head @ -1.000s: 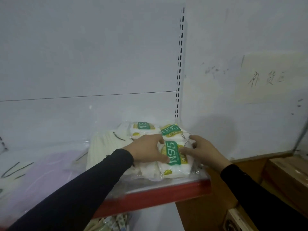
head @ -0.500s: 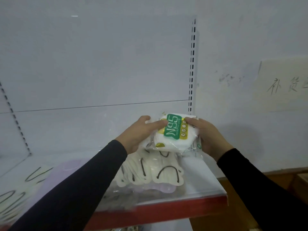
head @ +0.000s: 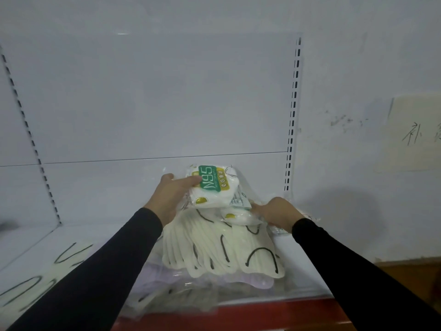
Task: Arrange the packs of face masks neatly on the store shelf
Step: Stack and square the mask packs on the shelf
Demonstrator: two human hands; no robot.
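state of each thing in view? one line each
left hand: grips N95 pack, raised
N95 pack: held, tilted
right hand: on lower pack
lower pack: lying on the pile
cream masks pile: fanned out, flat
shelf: holding masks

White N95 mask pack [head: 211, 187], green label, tilted, held above cream mask packs [head: 224, 252] on shelf [head: 298, 266].

Both arms extended forward in black sleeves; left hand [head: 170, 194] raised, fingers curled gripping; right hand [head: 278, 212] lower, gripping.
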